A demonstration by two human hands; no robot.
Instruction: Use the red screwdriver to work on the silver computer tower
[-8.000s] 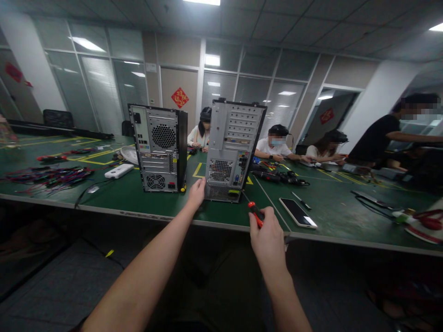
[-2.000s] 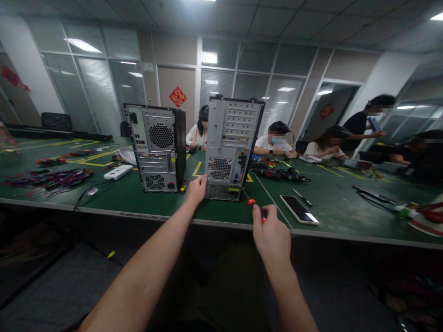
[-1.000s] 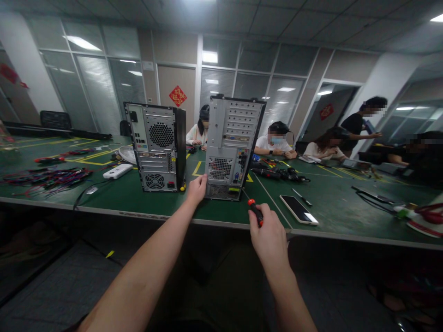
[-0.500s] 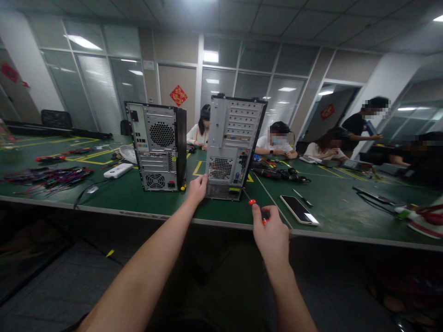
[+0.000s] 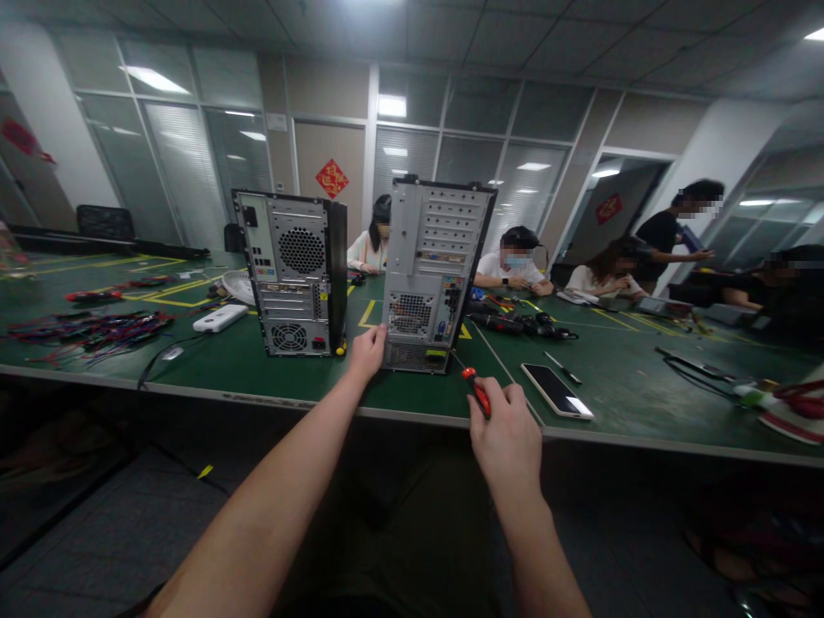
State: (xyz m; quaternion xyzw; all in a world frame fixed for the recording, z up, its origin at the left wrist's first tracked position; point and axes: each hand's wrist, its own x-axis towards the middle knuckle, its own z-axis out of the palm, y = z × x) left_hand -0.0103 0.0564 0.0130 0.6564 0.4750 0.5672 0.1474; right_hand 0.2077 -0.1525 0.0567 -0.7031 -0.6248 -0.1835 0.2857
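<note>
A grey computer tower (image 5: 412, 275) stands upright on the green table, its back panel facing me. My left hand (image 5: 366, 352) grips its lower left edge, thumb against the panel and the other fingers mostly hidden behind the side. In my right hand (image 5: 505, 425) is a screwdriver (image 5: 478, 394) with a red and black handle, held between thumb and fingers. Its thin shaft points up and left, to the tower's lower right corner; whether the tip sits in a screw is too small to tell. A second computer tower (image 5: 289, 283), with a black side, stands to the left.
Right of my right hand lie a phone (image 5: 554, 390) and a slim pen-like tool (image 5: 562, 367). A white power strip (image 5: 220, 318) and tangled wires (image 5: 96, 333) are on the left. Black cables (image 5: 524, 324) lie behind. Several people sit across the table (image 5: 644, 395); one stands at far right.
My right hand's fingers have shifted on the screwdriver, showing more of its handle. The tip stays near the tower's lower right corner. My left hand and both towers have not moved.
</note>
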